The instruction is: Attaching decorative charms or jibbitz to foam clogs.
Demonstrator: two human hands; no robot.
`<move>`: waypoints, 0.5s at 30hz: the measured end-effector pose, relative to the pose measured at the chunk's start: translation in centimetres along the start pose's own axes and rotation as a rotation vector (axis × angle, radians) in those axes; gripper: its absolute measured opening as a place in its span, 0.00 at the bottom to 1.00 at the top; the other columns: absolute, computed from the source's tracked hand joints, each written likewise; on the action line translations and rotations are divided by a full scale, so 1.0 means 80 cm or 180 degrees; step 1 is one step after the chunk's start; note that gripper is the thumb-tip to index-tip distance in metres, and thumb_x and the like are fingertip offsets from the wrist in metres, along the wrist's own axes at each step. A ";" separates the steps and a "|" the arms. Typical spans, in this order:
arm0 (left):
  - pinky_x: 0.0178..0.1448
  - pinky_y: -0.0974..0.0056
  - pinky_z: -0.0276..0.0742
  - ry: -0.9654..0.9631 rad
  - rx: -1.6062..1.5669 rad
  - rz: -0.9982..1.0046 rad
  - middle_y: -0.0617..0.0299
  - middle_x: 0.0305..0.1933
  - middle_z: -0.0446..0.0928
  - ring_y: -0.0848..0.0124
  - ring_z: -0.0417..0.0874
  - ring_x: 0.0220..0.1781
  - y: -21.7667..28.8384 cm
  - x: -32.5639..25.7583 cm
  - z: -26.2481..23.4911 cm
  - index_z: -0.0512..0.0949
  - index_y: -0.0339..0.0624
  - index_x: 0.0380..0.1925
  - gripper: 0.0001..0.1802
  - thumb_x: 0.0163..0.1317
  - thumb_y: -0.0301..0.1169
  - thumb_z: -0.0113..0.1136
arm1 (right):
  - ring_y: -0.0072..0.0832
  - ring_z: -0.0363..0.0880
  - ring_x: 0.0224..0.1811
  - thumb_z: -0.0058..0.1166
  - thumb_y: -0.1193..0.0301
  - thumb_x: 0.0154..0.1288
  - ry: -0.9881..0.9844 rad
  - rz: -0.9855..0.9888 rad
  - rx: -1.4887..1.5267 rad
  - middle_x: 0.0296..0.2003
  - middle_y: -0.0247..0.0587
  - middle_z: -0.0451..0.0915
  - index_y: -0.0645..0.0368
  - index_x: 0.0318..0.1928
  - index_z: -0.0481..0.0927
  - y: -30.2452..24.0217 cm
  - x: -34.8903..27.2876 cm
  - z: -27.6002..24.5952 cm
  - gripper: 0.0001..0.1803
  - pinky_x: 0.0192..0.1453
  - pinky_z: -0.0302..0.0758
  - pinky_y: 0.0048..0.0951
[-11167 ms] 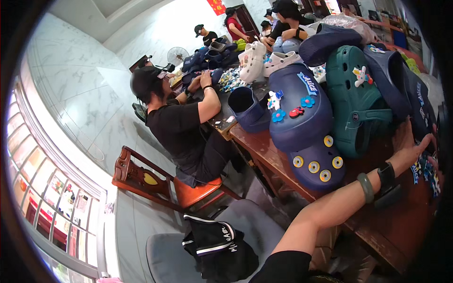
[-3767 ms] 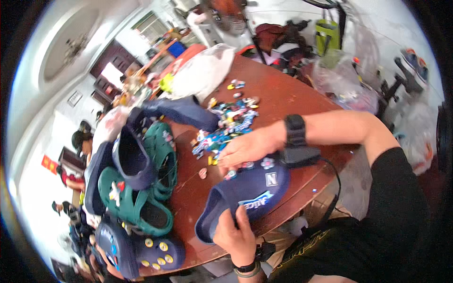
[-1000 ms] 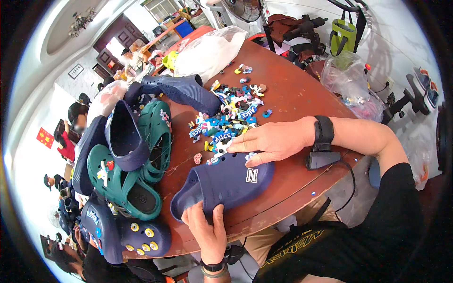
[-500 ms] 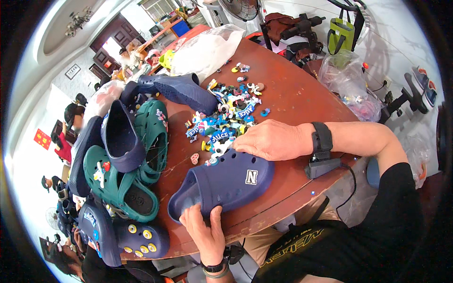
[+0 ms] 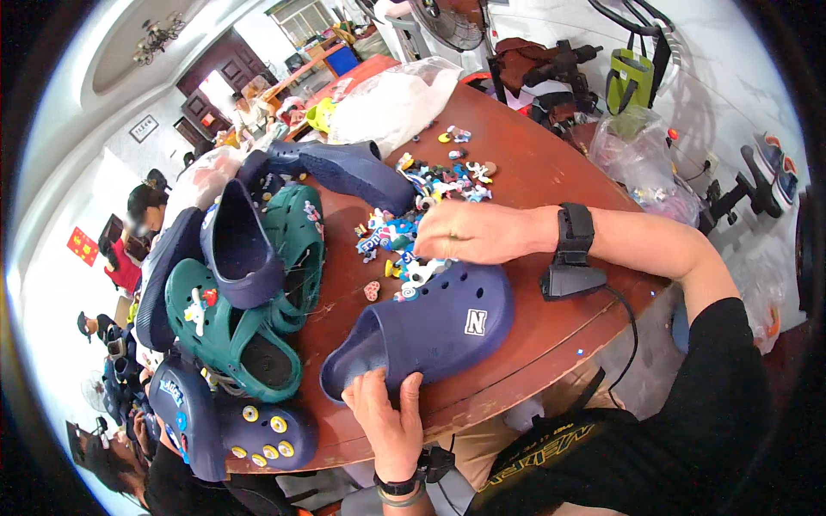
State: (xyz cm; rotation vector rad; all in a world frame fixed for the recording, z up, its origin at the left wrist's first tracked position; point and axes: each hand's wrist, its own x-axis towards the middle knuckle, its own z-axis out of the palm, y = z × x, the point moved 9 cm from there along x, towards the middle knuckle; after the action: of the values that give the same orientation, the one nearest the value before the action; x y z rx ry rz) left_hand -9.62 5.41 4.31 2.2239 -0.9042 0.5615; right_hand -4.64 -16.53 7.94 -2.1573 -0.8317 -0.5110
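A navy clog (image 5: 430, 335) lies on its side near the table's front edge, a white letter charm on its upper. My left hand (image 5: 385, 421) holds it by the heel rim, fingers inside the opening and thumb outside. Beyond the clog's toe, my right hand (image 5: 482, 232) reaches over a pile of colourful shoe charms (image 5: 443, 182). Its fingers are bunched and point down; whatever they hold, if anything, is hidden. A round swirl charm (image 5: 406, 294) sits at the clog's upper edge. A reddish heart-shaped charm (image 5: 372, 291) lies alone on the table (image 5: 525, 163).
At left, navy and green clogs are heaped, among them a green clog (image 5: 206, 314) and a navy clog with yellow charms (image 5: 267, 434). A white plastic bag (image 5: 391, 103) lies at the back. A cable (image 5: 637, 331) hangs from my right wrist device. Other people sit further left.
My right hand has left the clog's toe and moved up and slightly left over the charms. My left hand keeps its hold. The whole view has shifted a little.
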 end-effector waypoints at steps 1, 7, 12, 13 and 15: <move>0.48 0.54 0.62 0.0000 0.0021 0.0030 0.52 0.35 0.72 0.54 0.69 0.39 0.001 0.001 -0.001 0.74 0.34 0.43 0.19 0.59 0.32 0.70 | 0.44 0.79 0.38 0.47 0.60 0.73 0.0022 -0.0107 0.0122 0.35 0.52 0.81 0.67 0.37 0.80 -0.010 0.008 0.009 0.20 0.46 0.74 0.41; 0.46 0.55 0.61 0.0133 -0.0011 0.0228 0.53 0.33 0.72 0.54 0.70 0.37 0.010 0.005 -0.007 0.74 0.36 0.42 0.17 0.58 0.32 0.70 | 0.37 0.84 0.43 0.56 0.58 0.69 -0.1067 0.0972 0.0858 0.44 0.50 0.85 0.64 0.52 0.81 -0.004 0.014 0.064 0.22 0.49 0.76 0.34; 0.46 0.55 0.61 0.0018 0.0011 0.0121 0.53 0.32 0.72 0.55 0.71 0.37 0.007 0.005 -0.005 0.75 0.36 0.42 0.17 0.59 0.33 0.69 | 0.48 0.82 0.37 0.51 0.64 0.69 -0.0191 0.0882 0.0163 0.32 0.53 0.82 0.65 0.37 0.82 -0.004 0.020 0.058 0.15 0.43 0.75 0.44; 0.46 0.55 0.61 0.0016 0.0062 0.0084 0.53 0.32 0.72 0.55 0.71 0.37 0.006 0.005 -0.004 0.75 0.36 0.42 0.17 0.59 0.33 0.69 | 0.53 0.80 0.36 0.48 0.65 0.70 -0.0051 0.0779 0.0192 0.29 0.56 0.79 0.66 0.31 0.78 -0.007 0.019 0.058 0.16 0.42 0.74 0.47; 0.46 0.55 0.61 0.0037 0.0027 0.0107 0.53 0.32 0.72 0.55 0.70 0.37 0.007 0.005 -0.004 0.75 0.35 0.42 0.17 0.59 0.33 0.69 | 0.53 0.80 0.37 0.47 0.66 0.71 0.0093 0.0844 0.0182 0.30 0.57 0.80 0.66 0.32 0.78 -0.002 0.016 0.058 0.16 0.43 0.74 0.47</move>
State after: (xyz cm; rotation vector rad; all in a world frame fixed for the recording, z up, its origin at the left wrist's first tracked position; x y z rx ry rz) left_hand -9.81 5.17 5.01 2.2143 -0.9364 0.5942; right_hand -3.42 -12.39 5.78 -2.1598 -0.5264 -0.3774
